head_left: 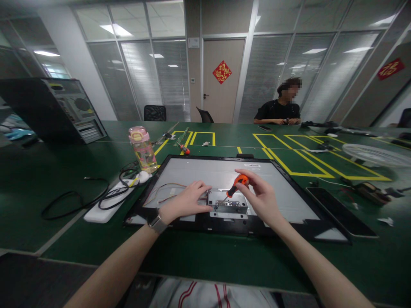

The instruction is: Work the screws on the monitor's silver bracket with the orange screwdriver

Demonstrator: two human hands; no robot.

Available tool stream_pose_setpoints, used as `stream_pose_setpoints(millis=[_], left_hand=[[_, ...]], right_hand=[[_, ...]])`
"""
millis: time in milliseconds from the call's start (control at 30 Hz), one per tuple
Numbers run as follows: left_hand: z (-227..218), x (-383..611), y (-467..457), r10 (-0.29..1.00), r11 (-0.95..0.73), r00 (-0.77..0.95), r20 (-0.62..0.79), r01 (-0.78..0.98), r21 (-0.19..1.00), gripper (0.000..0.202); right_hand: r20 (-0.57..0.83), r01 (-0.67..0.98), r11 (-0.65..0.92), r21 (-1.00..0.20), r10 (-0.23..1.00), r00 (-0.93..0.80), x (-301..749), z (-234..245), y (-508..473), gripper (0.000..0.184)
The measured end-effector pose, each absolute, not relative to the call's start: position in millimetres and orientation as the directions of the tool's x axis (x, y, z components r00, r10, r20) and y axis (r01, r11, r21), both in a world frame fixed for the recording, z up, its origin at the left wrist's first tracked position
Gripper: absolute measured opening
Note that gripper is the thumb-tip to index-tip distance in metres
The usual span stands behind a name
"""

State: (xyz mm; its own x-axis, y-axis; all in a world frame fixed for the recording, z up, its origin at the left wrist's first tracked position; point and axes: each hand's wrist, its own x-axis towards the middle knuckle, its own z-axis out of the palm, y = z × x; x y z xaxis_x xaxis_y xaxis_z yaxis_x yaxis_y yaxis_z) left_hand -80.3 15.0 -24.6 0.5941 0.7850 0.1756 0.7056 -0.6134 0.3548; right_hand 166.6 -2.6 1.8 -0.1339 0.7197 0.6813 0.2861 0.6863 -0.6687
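A flat display panel (192,169) with a grey back and black frame lies face down on the table. Near its front edge sits a silver metal bracket box (231,208) with a small circuit board inside. My left hand (186,199), wearing a watch, grips the bracket's left end, thumb on the near side and fingers on the far side. My right hand (261,196) holds an orange and black screwdriver (238,184) by its handle between thumb and fingers. The screwdriver is tilted, its shaft pointing down left into the bracket; whether the tip meets a screw is too small to tell.
Left of the panel are a white power strip (105,203) with black cables and a pink bottle (143,149). Another screwdriver (185,149) lies behind. A dark phone (340,211) rests at right. A computer tower (54,109) stands far left; a person (279,109) sits across the table.
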Motion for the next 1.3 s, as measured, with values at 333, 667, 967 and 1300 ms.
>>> stream_pose_setpoints(millis=[333,667,967,1300], left_hand=[[-24.8,-79.6,15.1,0.779,-0.623,0.598,0.189,0.702,0.345,0.062],[-24.7,-80.0,14.8,0.779,-0.623,0.598,0.191,0.704,0.340,0.062],[-26.8,-80.7,16.8,0.774,-0.630,0.603,0.194,0.699,0.339,0.063],[-23.7,-79.6,14.5,0.781,-0.619,0.598,0.180,0.706,0.345,0.063]], right_hand=[[0.645,0.233,0.640,-0.732,0.761,-0.068,165.4,-1.3,-0.1,0.021],[0.651,0.079,0.674,-0.735,0.732,-0.201,164.3,3.2,-3.5,0.021],[0.568,-0.010,0.580,-0.814,0.793,-0.221,165.5,3.5,-3.4,0.034],[0.579,-0.041,0.587,-0.809,0.782,-0.231,165.9,5.6,-2.9,0.020]])
